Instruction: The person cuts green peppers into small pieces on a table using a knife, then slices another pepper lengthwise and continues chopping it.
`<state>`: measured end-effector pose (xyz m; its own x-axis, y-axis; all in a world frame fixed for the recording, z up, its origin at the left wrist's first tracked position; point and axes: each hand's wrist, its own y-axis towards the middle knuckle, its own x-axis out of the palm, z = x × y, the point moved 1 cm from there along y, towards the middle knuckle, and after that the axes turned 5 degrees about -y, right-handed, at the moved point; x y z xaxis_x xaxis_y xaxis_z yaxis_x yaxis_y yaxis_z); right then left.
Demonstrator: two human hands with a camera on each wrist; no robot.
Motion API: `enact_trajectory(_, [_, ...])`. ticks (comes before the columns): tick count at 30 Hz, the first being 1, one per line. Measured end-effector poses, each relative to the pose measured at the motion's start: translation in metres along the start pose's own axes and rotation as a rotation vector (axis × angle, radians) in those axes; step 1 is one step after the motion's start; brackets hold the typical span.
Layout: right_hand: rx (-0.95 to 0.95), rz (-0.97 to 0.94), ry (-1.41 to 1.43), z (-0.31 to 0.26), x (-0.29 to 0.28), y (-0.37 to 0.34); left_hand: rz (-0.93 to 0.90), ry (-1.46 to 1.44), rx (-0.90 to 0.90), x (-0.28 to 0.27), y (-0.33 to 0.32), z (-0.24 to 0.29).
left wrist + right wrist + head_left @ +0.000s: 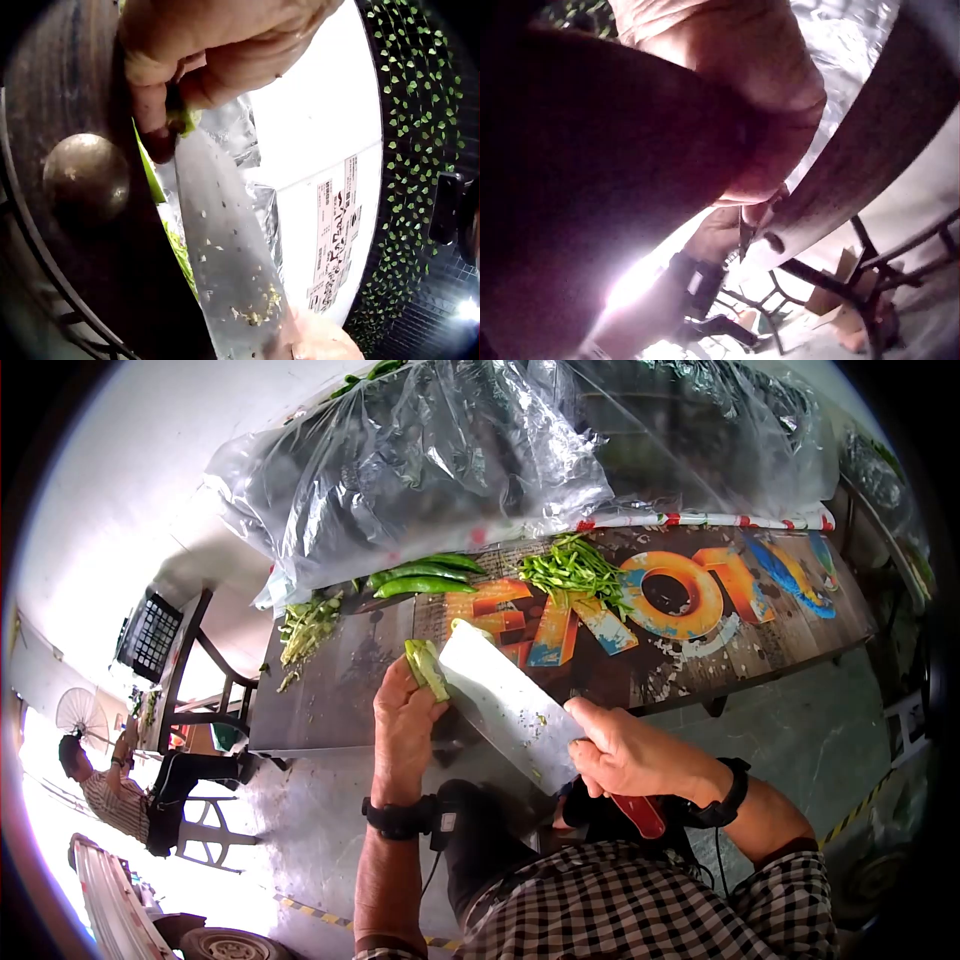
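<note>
Over the near edge of the table, my left hand pinches a split piece of green chili pepper, its pale inside showing. My right hand grips a broad cleaver near the base of its blade, with the red handle sticking out below. The blade slants up to the left, its far end beside the pepper piece. Small bits cling to its face, also visible on the cleaver in the left wrist view. In the right wrist view, my right hand hides most of the cleaver.
On the table lie whole green chili peppers, a heap of cut green strips and a pile of pale pepper scraps. Clear plastic sheeting covers the back. Another person sits at the far left.
</note>
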<state>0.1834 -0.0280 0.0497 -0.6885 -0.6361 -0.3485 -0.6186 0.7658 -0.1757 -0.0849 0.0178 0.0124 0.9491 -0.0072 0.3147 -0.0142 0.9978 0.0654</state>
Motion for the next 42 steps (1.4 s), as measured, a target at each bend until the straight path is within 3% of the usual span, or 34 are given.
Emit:
enact_trajectory(1, [-0.028, 0.029, -0.122, -0.001, 0.0, 0.0, 0.008, 0.01, 0.002, 0.001, 0.0, 0.0])
enact_trajectory(4, [0.081, -0.038, 0.15, -0.003, -0.004, 0.001, 0.006, 0.024, 0.005, 0.002, -0.001, 0.001])
enact_trajectory(7, [0.054, -0.071, 0.403, 0.001, -0.006, -0.001, -0.048, -0.001, 0.018, 0.002, -0.002, 0.003])
enact_trajectory(13, [0.071, -0.095, 0.438, 0.01, -0.006, 0.002, -0.025, -0.107, -0.015, 0.0, 0.0, 0.005])
enact_trajectory(16, [0.018, 0.045, 0.082, -0.003, -0.002, -0.003, -0.043, -0.179, 0.034, -0.002, 0.001, 0.004])
enact_trajectory(20, [-0.378, 0.303, -0.418, 0.003, 0.006, -0.009, 0.088, -0.186, 0.057, -0.007, 0.008, -0.003])
enact_trajectory(27, [-0.477, 0.331, -0.725, 0.009, 0.012, -0.003, 0.176, -0.139, 0.06, -0.006, 0.012, -0.008])
enact_trajectory(31, [-0.444, 0.33, -0.734, -0.002, 0.01, -0.005, 0.249, -0.09, 0.038, -0.005, 0.014, -0.009])
enact_trajectory(42, [-0.42, 0.207, -0.72, -0.016, 0.0, -0.004, 0.221, -0.212, 0.02, 0.0, 0.012, -0.001])
